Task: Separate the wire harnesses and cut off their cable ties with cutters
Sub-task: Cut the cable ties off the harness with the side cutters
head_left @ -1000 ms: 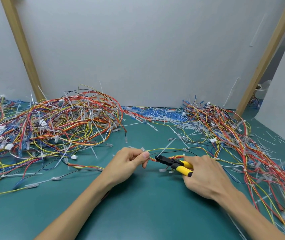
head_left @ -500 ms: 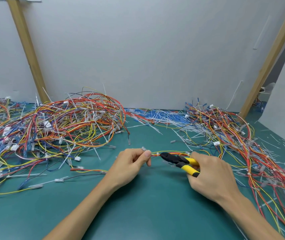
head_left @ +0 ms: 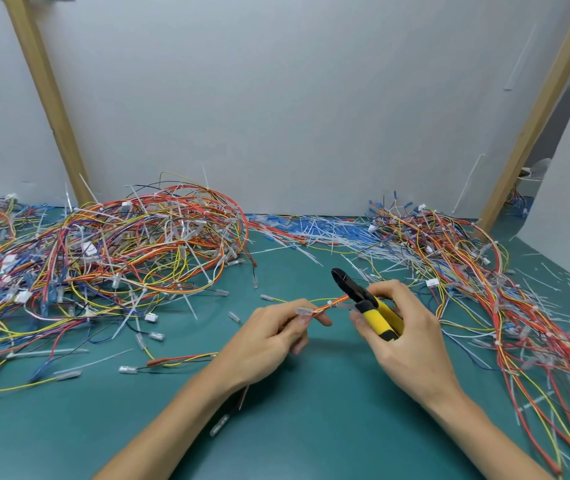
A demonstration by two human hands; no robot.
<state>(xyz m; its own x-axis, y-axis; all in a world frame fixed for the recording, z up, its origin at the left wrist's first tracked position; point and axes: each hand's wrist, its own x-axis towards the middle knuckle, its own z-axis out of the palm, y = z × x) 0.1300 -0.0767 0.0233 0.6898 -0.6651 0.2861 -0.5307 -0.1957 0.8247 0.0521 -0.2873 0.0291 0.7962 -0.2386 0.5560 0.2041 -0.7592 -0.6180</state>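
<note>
Left hand is pinching the end of a thin red-yellow wire harness, holding it stretched just above the table so its white cable tie is sitting exposed. Right hand is gripping the cutters, fingers curled round the yellow handles. The blades are tilting up beside that tie, probably lining up the cut. Tangled pile is lying to the left.
</note>
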